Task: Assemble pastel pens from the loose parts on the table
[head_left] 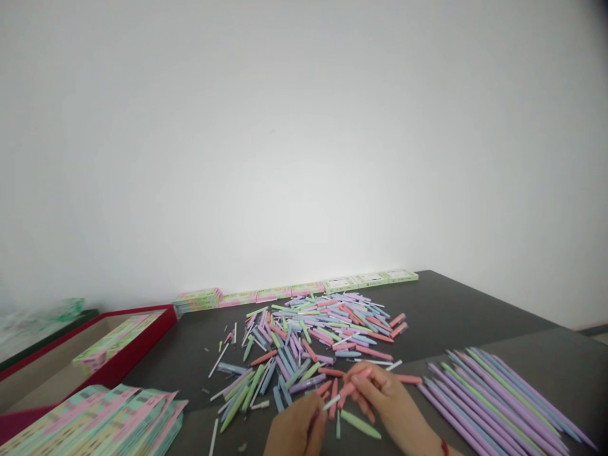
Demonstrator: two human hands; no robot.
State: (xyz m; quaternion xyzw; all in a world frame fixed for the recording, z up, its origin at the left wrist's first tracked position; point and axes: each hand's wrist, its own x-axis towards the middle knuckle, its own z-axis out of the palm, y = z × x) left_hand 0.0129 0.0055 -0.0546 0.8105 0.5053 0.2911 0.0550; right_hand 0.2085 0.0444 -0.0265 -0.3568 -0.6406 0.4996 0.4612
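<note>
My left hand point(295, 425), at the bottom centre, is closed on a thin white stick point(331, 402) that looks like a pen refill. Between the thumb and fingers of my right hand point(386, 391) is a coral pen part point(354, 382). The stick's far end meets the coral part or lies just in front of it; I cannot tell whether it is inside. Under and beyond both hands spreads a loose pile of pastel pen parts point(289, 354) in purple, blue, green and coral. A light green pen part point(361, 424) lies just below my right hand.
Several long pastel pens point(498, 399) lie side by side at the right. At the left stands a red box point(152, 342) with printed cartons inside. Flat printed packs point(109, 421) fan out at the lower left. More cartons point(275, 292) line the dark table's point(456, 310) back edge by the wall.
</note>
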